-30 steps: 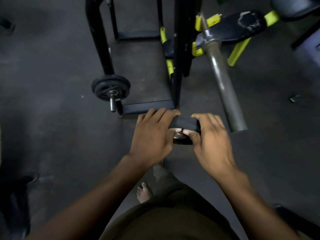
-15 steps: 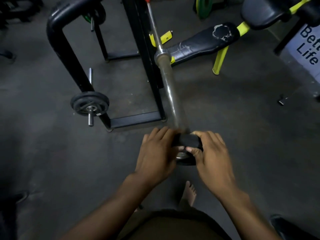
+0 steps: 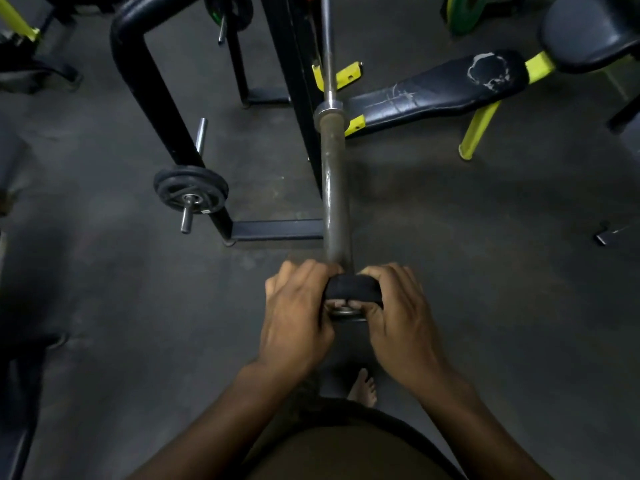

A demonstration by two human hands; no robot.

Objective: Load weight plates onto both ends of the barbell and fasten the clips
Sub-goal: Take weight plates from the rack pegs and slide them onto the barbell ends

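Observation:
A small black weight plate [image 3: 353, 288] with a metal-ringed hole is held upright at the near end of the barbell sleeve [image 3: 334, 188]. My left hand [image 3: 294, 318] grips its left edge and my right hand [image 3: 398, 317] grips its right edge, thumbs near the hole. The sleeve's tip is hidden behind the plate and my fingers, so I cannot tell whether the plate is on it. The bar runs away from me to a collar [image 3: 328, 110] and rests on a black rack [image 3: 294, 81].
Black plates [image 3: 191, 190] hang on a storage peg of the rack at left. A black bench [image 3: 440, 84] with yellow legs stands at right. A clip-like object [image 3: 604, 236] lies on the floor far right. A green plate [image 3: 465, 12] sits top right. My bare foot [image 3: 363, 389] is below.
The plate, held in both hands, has come in line with the barbell sleeve end and sits against it; the view shifted so the bar now points straight away from me.

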